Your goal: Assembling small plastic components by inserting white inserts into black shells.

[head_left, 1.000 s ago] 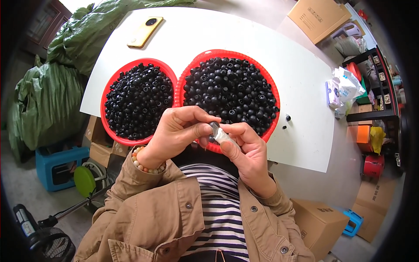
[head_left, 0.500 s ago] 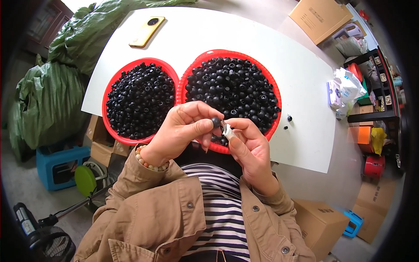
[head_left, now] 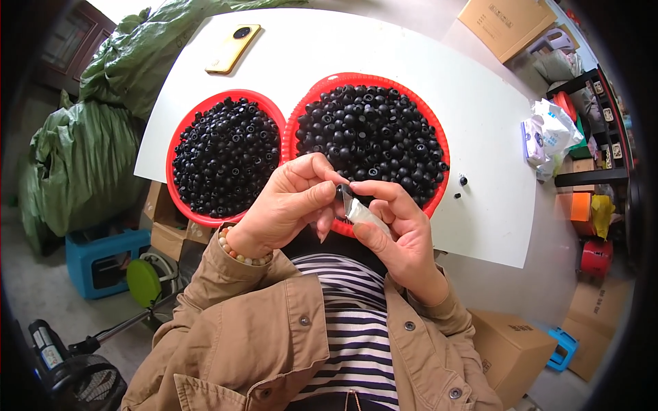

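Between the fingertips of my left hand [head_left: 284, 209] is a small round black plastic piece [head_left: 342, 190], partly covered by the fingers. My right hand [head_left: 404, 243] grips a small blade with a white wrapped handle [head_left: 364, 217], its thin metal end against the black piece. Both hands are closed and meet over the near edge of the right red basin [head_left: 445, 154], which is heaped with round black pieces [head_left: 370, 130]. To its left, a smaller red basin [head_left: 171, 164] holds smaller-looking black pieces [head_left: 223, 157].
Both basins stand on a white table [head_left: 480, 226]. A yellow phone [head_left: 233, 49] lies at the far left. Two loose black pieces [head_left: 463, 181] rest right of the basins. A plastic packet [head_left: 533, 140] sits at the right edge. Cardboard boxes [head_left: 510, 349] and a blue stool [head_left: 106, 264] flank me.
The blade has turned, showing more of its metal and white handle, and my right index finger has moved up against the black piece. The whole view has shifted slightly.
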A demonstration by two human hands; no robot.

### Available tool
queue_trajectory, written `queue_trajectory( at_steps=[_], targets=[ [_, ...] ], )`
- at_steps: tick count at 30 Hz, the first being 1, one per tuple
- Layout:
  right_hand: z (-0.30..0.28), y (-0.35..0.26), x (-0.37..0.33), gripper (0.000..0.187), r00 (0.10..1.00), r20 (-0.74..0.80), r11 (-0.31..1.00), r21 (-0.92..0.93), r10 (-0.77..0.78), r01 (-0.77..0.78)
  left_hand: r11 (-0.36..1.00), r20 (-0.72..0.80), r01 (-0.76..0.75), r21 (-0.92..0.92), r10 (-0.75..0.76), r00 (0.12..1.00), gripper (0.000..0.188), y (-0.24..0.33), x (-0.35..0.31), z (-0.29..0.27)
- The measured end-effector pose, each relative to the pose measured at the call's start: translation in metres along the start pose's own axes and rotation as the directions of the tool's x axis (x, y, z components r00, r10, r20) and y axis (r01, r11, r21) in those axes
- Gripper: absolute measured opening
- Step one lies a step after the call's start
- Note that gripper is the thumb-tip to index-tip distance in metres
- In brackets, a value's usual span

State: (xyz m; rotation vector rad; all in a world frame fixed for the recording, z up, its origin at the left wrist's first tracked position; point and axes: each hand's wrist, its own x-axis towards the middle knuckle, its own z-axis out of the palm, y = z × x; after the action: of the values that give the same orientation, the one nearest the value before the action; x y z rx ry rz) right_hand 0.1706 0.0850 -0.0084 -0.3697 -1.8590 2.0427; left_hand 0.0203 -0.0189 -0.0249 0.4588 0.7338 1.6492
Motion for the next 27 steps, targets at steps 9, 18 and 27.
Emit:
queue_trajectory(
  at_steps=[9,18,27],
  targets=[
    [-0.0009,-0.0036,0.0011,0.031,0.999,0.034,1.000,0.030,0.003,-0.004,0.999,0.029,0.016,-0.037,-0.015,0.999,0.009,-0.0005,0.0000,-0.0028],
    [-0.0020,-0.0054,0.0010,0.029,0.997,0.071,0.994,0.106,-0.027,0.019,0.994,0.071,0.056,-0.093,-0.049,0.996,0.010,-0.0010,-0.0003,-0.0037],
    [-0.0037,-0.0071,-0.0002,0.030,0.998,0.065,1.000,0.015,-0.007,0.006,0.998,0.036,0.045,-0.053,-0.043,0.998,0.011,-0.0009,-0.0005,-0.0033]
  ],
)
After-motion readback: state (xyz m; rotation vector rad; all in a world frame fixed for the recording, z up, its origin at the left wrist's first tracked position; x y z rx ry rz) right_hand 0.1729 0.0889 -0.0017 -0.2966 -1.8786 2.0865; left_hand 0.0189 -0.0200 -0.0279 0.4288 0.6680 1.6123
